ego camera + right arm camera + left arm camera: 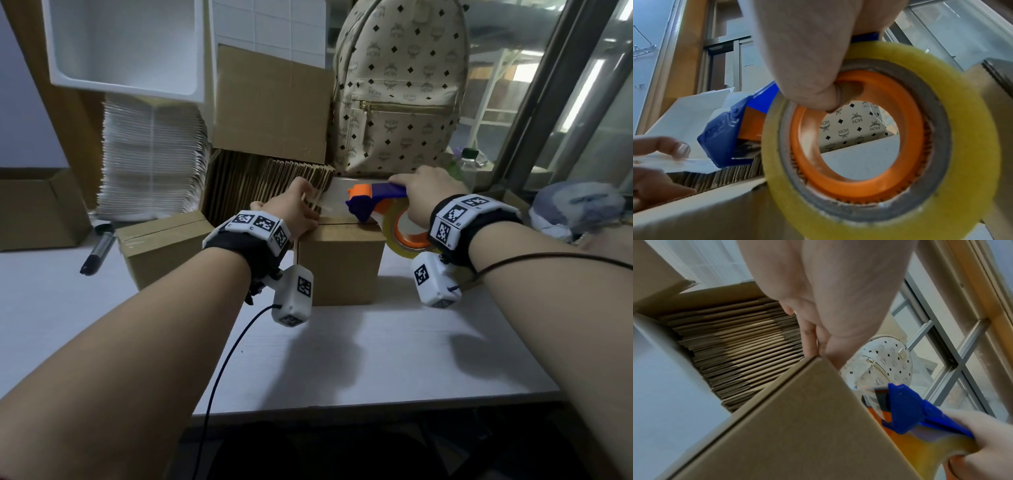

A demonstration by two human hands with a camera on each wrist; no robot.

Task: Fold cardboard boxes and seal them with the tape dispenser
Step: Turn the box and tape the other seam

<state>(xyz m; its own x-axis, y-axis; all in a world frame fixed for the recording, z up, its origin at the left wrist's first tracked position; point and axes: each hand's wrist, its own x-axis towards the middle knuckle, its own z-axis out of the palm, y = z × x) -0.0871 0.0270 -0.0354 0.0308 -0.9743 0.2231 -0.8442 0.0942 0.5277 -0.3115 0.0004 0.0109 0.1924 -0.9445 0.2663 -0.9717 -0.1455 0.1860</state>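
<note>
A small brown cardboard box point(340, 263) stands folded on the white table point(376, 359). My left hand point(298, 212) is at its far left top edge, finger and thumb pinching the loose end of a clear tape strip point(694, 162). That strip runs from the blue and orange tape dispenser point(376, 202), whose blue head point(725, 138) sits over the box's top seam. My right hand point(428, 195) grips the dispenser's handle, with the yellowish tape roll point(972, 129) hanging below my wrist. In the left wrist view my fingers point(809, 337) reach past the box's far corner point(797, 426).
A second taped box point(164, 246) sits left of the first, with a black marker point(97, 251) beside it. Behind are a stack of flat cardboard point(267, 185), a pile of white sheets point(150, 157) and a patterned backpack point(400, 89). An open carton point(37, 209) stands far left.
</note>
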